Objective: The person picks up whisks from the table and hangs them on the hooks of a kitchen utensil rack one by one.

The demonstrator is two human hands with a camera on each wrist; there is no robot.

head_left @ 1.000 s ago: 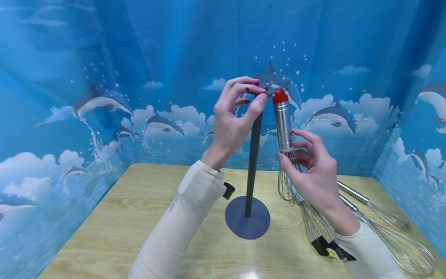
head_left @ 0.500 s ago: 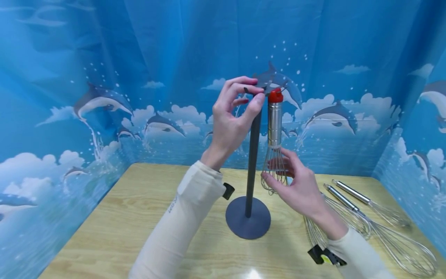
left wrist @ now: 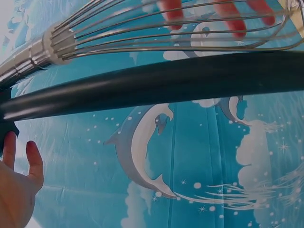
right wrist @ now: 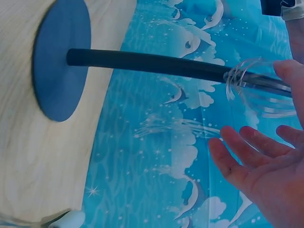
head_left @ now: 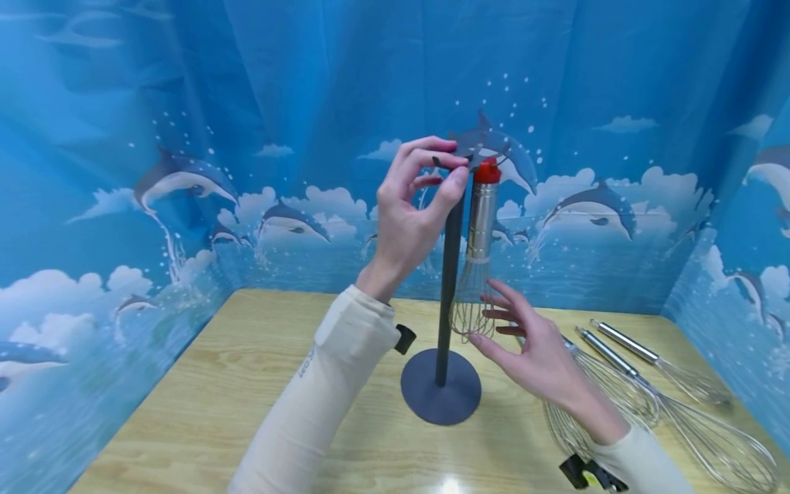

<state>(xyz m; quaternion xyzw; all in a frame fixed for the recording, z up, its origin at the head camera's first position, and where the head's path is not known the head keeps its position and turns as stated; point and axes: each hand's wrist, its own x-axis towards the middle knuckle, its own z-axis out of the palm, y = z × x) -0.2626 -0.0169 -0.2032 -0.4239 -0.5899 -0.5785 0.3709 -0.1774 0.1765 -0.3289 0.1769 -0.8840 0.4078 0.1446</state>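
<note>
You have the whisk with the red end point(head_left: 481, 219) at the top of the black stand point(head_left: 451, 274), on its right side; it hangs slightly tilted, with the wire loops close to the pole. Your left hand point(head_left: 410, 199) pinches the stand's top between thumb and fingers. Your right hand point(head_left: 540, 353) is spread loosely beside the loops, and I cannot tell whether a fingertip touches them.

Around you, two more whisks with steel handles, the outer one point(head_left: 629, 342) and the inner one point(head_left: 607, 351), lie on the table point(head_left: 278, 357) at the right. Other whisk wires point(head_left: 623, 391) lie beside and partly beneath your right forearm, so this side is crowded.

The table's back edge runs behind the stand, near the dolphin curtain point(head_left: 339, 68). The round base point(head_left: 441, 405) stands well apart from the left edge, with a wide wooden surface on that side. Between the base and the lying whisks, the room is narrower.

The left wrist view shows your right fingertips point(left wrist: 230, 23) behind the wires, and a thin gap along part of the pole. The right wrist view shows the base's full disc, while the red end is out of its sight.
</note>
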